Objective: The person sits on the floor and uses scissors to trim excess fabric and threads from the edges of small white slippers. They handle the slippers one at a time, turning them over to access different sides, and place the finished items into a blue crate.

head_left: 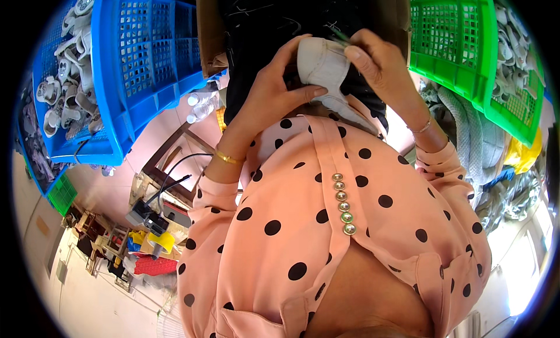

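Observation:
A white shoe upper (326, 66) with stitched seams is held over my lap, its rounded end toward the top of the view. My left hand (283, 87) grips it from the left side, thumb lying across the lower part. At the upper's top right edge, my right hand (382, 63) pinches a slim green tool (340, 35); the fingers hide most of it, so its exact kind does not show. Loose white threads lie on the dark cloth (265, 23) over my legs.
To the left stands a blue plastic crate (154, 52), with several pale shoe uppers (73, 75) beside it in another blue one. A green crate (449, 40) with more uppers is on the right. Cardboard (210, 31) flanks my legs; plastic bottles (201, 107) lie at left.

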Demonstrator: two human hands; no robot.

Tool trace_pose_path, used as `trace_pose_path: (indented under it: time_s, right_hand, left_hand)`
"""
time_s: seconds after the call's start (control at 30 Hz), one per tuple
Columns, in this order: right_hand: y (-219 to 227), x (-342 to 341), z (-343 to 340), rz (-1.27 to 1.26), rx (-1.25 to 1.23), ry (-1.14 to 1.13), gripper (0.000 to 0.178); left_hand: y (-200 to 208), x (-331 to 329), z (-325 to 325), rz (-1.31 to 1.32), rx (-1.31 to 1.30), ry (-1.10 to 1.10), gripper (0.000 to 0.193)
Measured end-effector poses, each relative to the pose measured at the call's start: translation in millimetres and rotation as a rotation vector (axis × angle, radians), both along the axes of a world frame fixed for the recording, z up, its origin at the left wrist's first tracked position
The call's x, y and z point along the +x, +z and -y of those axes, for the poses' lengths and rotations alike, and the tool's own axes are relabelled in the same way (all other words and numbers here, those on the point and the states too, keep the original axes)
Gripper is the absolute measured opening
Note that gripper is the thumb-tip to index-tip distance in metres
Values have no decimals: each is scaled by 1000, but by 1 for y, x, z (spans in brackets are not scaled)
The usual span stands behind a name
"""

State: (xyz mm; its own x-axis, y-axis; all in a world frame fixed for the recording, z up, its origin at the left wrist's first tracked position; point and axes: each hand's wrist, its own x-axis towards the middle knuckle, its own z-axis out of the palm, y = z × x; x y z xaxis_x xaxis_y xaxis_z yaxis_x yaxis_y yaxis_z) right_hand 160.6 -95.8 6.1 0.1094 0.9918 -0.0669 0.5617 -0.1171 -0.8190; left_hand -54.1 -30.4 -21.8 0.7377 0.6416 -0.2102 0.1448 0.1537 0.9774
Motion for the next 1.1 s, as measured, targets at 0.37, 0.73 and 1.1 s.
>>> trace_pose_path:
  time_s: [0.37, 0.73, 1.1]
  right_hand:
    - [11, 24, -19, -4, -118, 287, 43]
    - [-15, 28, 19, -114, -215, 21, 42]
    - [-5, 23, 15, -28, -141, 68, 38]
  left_hand:
    - [-2, 17, -44, 77, -264, -443, 58]
    - [2, 8, 13, -135, 569, 81, 9]
    - [5, 13, 2, -118, 677, -13, 18]
